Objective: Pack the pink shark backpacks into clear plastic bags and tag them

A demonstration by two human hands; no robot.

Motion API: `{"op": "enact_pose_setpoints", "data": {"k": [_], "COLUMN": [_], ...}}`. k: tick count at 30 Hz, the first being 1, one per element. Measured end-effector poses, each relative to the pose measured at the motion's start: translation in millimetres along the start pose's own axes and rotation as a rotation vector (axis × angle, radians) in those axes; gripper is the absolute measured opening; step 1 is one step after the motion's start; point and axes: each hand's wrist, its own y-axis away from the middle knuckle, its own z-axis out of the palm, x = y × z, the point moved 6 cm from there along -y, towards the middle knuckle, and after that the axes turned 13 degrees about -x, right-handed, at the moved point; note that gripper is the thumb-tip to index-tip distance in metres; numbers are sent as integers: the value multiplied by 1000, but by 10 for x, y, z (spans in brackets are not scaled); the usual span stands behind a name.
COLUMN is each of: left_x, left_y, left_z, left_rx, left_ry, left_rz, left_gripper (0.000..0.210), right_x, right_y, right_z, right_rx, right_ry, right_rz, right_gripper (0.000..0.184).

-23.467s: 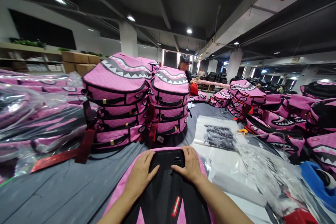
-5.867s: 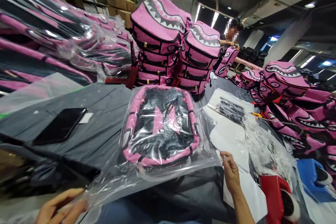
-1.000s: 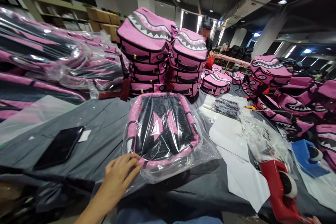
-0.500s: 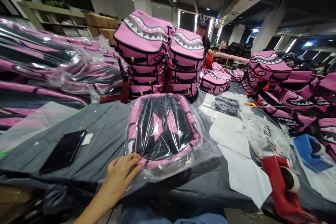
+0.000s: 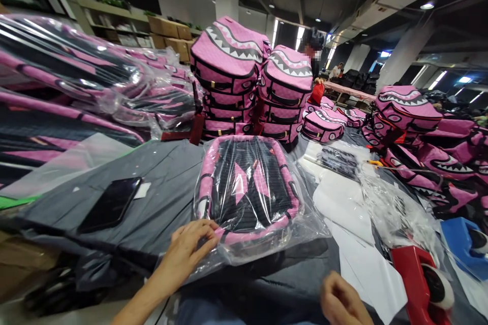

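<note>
A pink-and-black backpack lies back panel up on the table, inside a clear plastic bag. My left hand is at its near left corner, the fingers and thumb closed on the bag's edge. Low at the right, over the near edge of the table, is my right hand, apart from the backpack. Its fingers are curled together and slightly blurred. Whether it holds something small does not show. The red tape dispenser stands to the right of this hand.
Stacked pink shark-mouth backpacks rise behind; bagged ones are piled left. A black phone lies left on the grey table cover. White sheets and a blue tape dispenser are right. A person stands beyond.
My right hand has come into view at the lower right. My left hand stays at the bag's corner. The whole view has shifted, so things appear further right.
</note>
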Motion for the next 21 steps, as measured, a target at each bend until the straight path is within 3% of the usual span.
{"op": "enact_pose_setpoints", "data": {"k": [3,6,9,12,14,17,21], "left_x": [11,45,90,106,85,37,33], "left_y": [-11,-13,-12,-7,-5,-6,-19], "left_z": [-4,-14,-6,11,25,29,40], "left_rx": [-17,-11,-24,-26,-16,20,-10], "left_ry": [10,25,40,48,55,61,31], "left_rz": [-16,-34,-47,-55,-51,-30,-34], "left_gripper": [38,34,30,30,31,35,37], "right_x": [-798,-1275,-1377,-1270,-1225,-1225,-1085], "right_y": [-713,-1397,-2002,-2428,-2542,-2419,-2100], "right_z": [507,1031,1323,1328,1187,1004,1214], "right_rx": [-294,-611,-643,-607,-513,-346,-450], "right_ry": [363,627,933,1131,1193,1187,1139], "right_rz": [-226,-471,-601,-465,-319,-233,-338], "right_gripper": [44,33,26,20,30,24,30]}}
